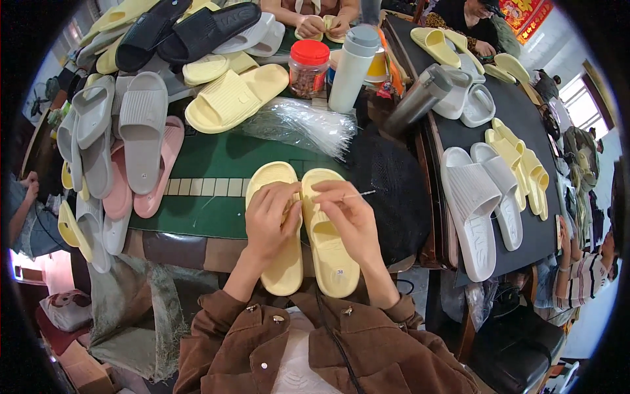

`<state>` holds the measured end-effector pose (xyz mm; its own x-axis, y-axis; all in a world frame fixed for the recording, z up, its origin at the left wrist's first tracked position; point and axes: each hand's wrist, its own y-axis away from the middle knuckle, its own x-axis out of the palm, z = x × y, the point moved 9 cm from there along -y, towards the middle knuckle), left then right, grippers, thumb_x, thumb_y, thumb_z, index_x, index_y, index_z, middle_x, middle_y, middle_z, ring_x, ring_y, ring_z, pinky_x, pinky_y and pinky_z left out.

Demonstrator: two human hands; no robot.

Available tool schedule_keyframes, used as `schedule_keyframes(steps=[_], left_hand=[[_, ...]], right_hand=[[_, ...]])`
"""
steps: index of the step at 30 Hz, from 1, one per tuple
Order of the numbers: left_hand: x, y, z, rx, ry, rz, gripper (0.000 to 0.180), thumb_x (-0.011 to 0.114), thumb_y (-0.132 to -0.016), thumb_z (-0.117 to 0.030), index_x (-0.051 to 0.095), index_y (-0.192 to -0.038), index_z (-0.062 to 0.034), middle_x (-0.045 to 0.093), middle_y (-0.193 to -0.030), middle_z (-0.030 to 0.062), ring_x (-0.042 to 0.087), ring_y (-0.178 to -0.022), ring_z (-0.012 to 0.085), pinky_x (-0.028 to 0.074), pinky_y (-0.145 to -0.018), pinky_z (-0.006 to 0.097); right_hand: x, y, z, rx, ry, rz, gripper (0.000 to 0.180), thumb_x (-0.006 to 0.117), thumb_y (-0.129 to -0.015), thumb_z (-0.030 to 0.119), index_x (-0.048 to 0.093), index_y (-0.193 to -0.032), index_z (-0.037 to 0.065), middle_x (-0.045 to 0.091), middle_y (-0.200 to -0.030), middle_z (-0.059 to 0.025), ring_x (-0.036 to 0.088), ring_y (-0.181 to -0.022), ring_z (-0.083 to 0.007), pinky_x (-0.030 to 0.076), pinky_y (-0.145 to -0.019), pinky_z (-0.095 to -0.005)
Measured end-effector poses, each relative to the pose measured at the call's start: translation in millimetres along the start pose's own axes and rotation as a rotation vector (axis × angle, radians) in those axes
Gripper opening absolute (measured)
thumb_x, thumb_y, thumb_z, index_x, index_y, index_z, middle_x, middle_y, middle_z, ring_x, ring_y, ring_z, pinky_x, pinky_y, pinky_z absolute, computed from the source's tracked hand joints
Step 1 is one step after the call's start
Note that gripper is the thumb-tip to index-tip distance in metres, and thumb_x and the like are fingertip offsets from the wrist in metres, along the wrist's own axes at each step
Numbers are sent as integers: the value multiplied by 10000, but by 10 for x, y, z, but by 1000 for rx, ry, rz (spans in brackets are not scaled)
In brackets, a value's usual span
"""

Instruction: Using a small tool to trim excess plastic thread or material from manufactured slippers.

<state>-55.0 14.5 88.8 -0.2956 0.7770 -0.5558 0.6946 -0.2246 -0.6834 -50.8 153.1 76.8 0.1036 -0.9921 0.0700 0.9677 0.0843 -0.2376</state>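
Note:
Two pale yellow slide slippers lie side by side before me, toes pointing away. Over the strap of the left slipper point(281, 279) my left hand point(270, 213) is bent, its fingertips closed at the inner edge; what they pinch is hidden. My right hand point(348, 220) is above the right slipper point(336, 262), thumb and fingers pinched together. From its fingers a thin whitish plastic tie point(369, 192) sticks out to the right. Beyond the slippers lies a bundle of similar clear ties point(308, 125) in a plastic bag.
Grey, pink, black and yellow slides pile up at left, near a grey slide point(143, 131). A red-lidded jar point(308, 69), a white bottle point(354, 69) and a steel flask point(420, 98) stand behind. White slides point(476, 220) lie on the right table. Co-workers sit around.

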Motion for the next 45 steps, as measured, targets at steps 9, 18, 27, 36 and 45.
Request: schedule_keyframes(steps=[9, 18, 27, 36, 45], left_hand=[[-69, 34, 70, -36, 32, -99, 190, 629, -768, 15, 660, -947, -40, 622, -857, 85, 583, -826, 263, 469, -727, 367], [-147, 74, 154, -130, 20, -144, 225, 631, -779, 14, 686, -987, -52, 543, -778, 68, 524, -749, 248, 425, -694, 348], [-204, 115, 311, -292, 217, -210, 209, 574, -834, 55, 672, -1004, -17, 593, -884, 89, 562, -795, 214, 455, -679, 301], [-459, 35, 100, -74, 134, -83, 252, 598, -774, 62, 678, -1001, -13, 609, -906, 95, 582, -818, 238, 472, -709, 315], [-683, 424, -602, 430, -149, 198, 331, 644, -650, -72, 695, -978, -64, 612, -893, 19, 584, -789, 178, 460, -706, 316]], right_hand=[[-109, 218, 303, -16, -328, 145, 121, 424, -983, 59, 506, -1027, -19, 635, -1010, -187, 633, -980, -242, 532, -806, -323], [-408, 251, 411, -25, -398, 125, 117, 456, -967, 54, 537, -966, -31, 643, -788, -132, 643, -668, -174, 528, -594, -257], [-556, 267, 454, -13, -328, 78, 100, 484, -943, 28, 555, -967, -38, 635, -779, -138, 602, -618, -139, 492, -536, -227], [-662, 251, 444, 55, -82, -20, 134, 506, -903, -43, 625, -961, -22, 619, -854, -68, 569, -626, -79, 422, -508, -182], [-631, 317, 451, 263, 15, 75, 260, 575, -852, -66, 560, -1100, 11, 616, -795, -55, 525, -577, -45, 376, -481, -161]])
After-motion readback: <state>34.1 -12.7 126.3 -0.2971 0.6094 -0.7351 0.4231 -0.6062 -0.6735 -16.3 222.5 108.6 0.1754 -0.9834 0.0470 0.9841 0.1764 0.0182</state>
